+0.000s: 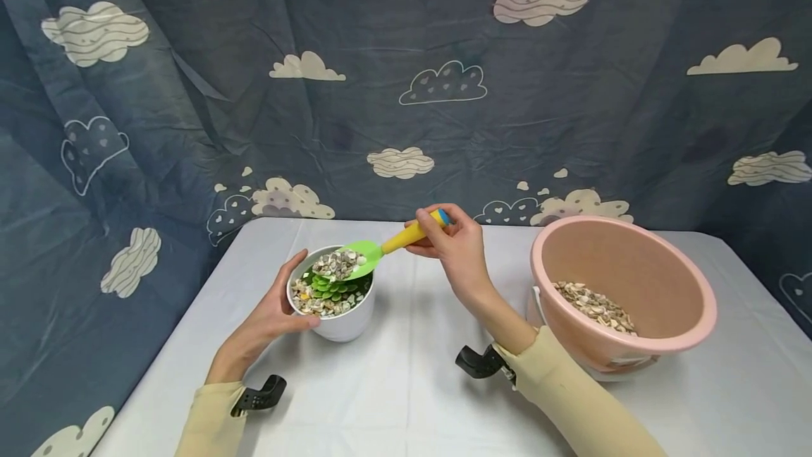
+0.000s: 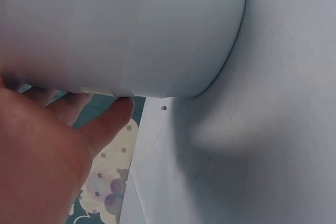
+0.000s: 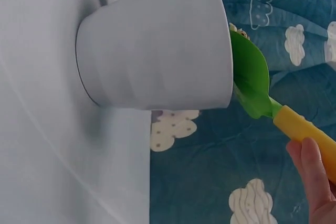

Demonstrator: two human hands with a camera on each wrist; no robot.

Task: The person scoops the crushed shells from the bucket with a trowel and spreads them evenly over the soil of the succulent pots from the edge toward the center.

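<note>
A dark blue backdrop [image 1: 355, 20] printed with pale clouds hangs behind a white-covered counter [image 1: 419, 386]. At the left side of the white pot [image 1: 347, 321], the person's left hand [image 1: 273, 316] holds the pot, thumb at the near rim and fingers along the far left side. The pot stands upright on the counter, with a green succulent [image 1: 328, 290] inside and stone chips [image 1: 311, 306] around it. Over the pot's mouth lies the green blade of a toy shovel [image 1: 406, 238], bearing a heap of chips [image 1: 335, 266]; whether the blade touches the leaves, I cannot tell. To the right of the pot, the right hand [image 1: 458, 252] grips the yellow handle near its blue end. Farther right of the pot stands a pink bucket [image 1: 609, 259], with more chips [image 1: 596, 309] inside.

The step in hand looks like delivering a scoopful to the pot, its load not yet emptied. The next move seems to call for a slow tilt of the blade toward the soil edge rather than onto the leaves, with the left hand steadying the pot.
</note>
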